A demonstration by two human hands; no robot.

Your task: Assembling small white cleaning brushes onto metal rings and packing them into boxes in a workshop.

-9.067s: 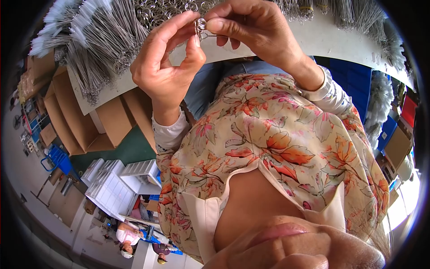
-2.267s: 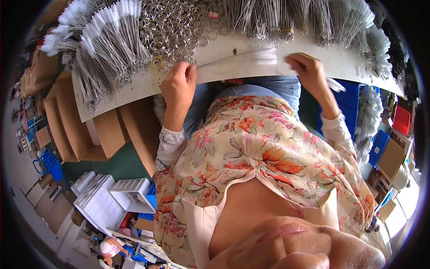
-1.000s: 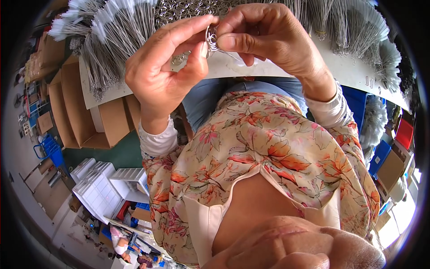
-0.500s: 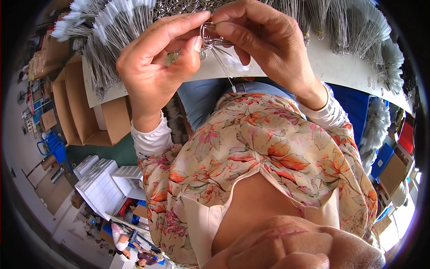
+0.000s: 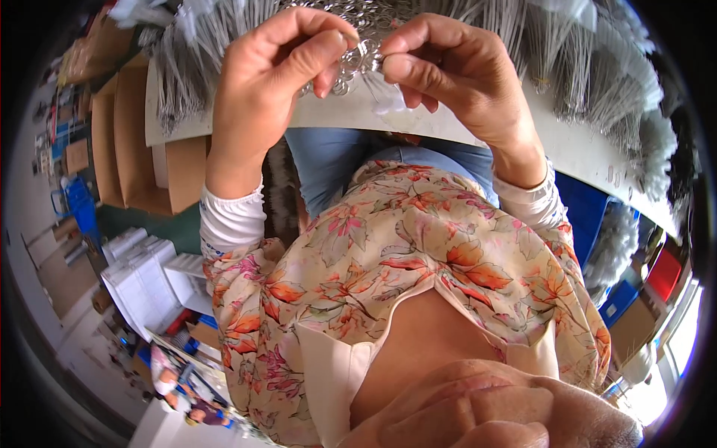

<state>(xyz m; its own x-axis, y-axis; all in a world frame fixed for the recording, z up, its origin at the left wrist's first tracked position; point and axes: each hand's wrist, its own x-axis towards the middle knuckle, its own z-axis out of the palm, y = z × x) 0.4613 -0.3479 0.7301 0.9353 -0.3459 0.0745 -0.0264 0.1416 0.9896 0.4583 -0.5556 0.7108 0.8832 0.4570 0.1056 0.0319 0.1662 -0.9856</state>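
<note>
Left hand [image 5: 286,63]: raised in front of the body, narrowed to a pinch of thumb and forefinger at the left side of some small metal rings [image 5: 364,56]; impossible to tell how many are gripped.
Right hand [image 5: 457,71]: level with the left, also narrowed, pinching the right side of the same rings between thumb and forefinger; other fingers curled beneath, partly hidden.
Rings in hand: shiny, bunched in the small gap between both sets of fingertips; overlapping with loose rings behind, so hard to count.
Thin wires [image 5: 381,89]: blurred, just below the fingertips; unclear whether held or lying beneath.
Worktop [image 5: 418,123]: pale, bent by the lens, stretching behind and below the hands.
Ring heap [image 5: 366,10]: spread on the worktop beyond the hands, near the upper edge of view.
Left-side wire brushes [image 5: 193,71]: massed in thick bundles, grey stems toward the near edge, whitish bristles at the far ends.
Right-side wire brushes [image 5: 575,71]: set in a row of bundles along the worktop.
Clothing: floral top [image 5: 418,254], white cuffs [image 5: 233,222] at the wrists, blue jeans [image 5: 321,168] under the worktop edge.
Cardboard box [image 5: 128,149]: below the worktop's left end.
Blue container [image 5: 581,216]: below the worktop on the right.
White crates [image 5: 146,280]: farther back, lower left.
Co-workers [image 5: 168,377]: small, in the far lower left.
</note>
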